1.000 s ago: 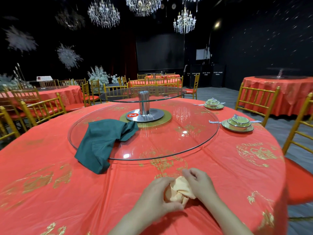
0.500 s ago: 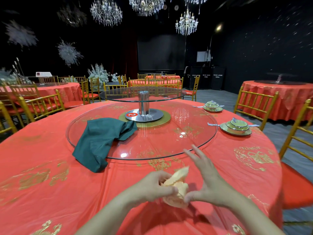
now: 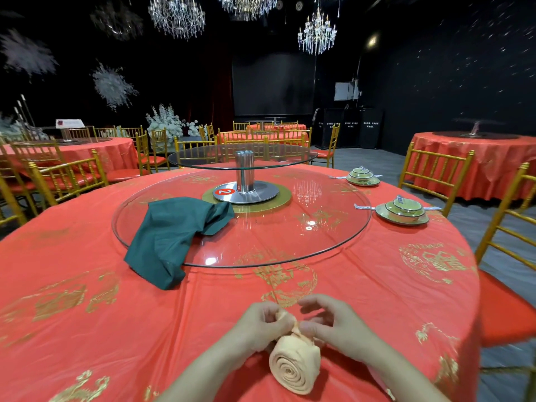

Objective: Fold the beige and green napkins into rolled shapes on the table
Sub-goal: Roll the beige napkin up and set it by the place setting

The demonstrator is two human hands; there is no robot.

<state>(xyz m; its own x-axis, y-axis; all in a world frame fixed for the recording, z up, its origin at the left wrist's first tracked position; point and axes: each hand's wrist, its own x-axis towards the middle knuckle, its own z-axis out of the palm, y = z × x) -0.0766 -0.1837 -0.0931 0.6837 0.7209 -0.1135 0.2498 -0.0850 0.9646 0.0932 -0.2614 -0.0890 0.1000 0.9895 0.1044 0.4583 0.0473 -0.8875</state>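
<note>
both hands, left hand and right hand, pinch the rolled beige napkin (apparently its far end).

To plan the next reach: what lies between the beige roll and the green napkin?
In the head view, only bare red tablecloth lies between the beige roll and the green napkin.

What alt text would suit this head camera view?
Two hands, left and right, pinch the far end of a rolled beige napkin on a red tablecloth. A loose green napkin drapes over the glass turntable's edge.
</note>
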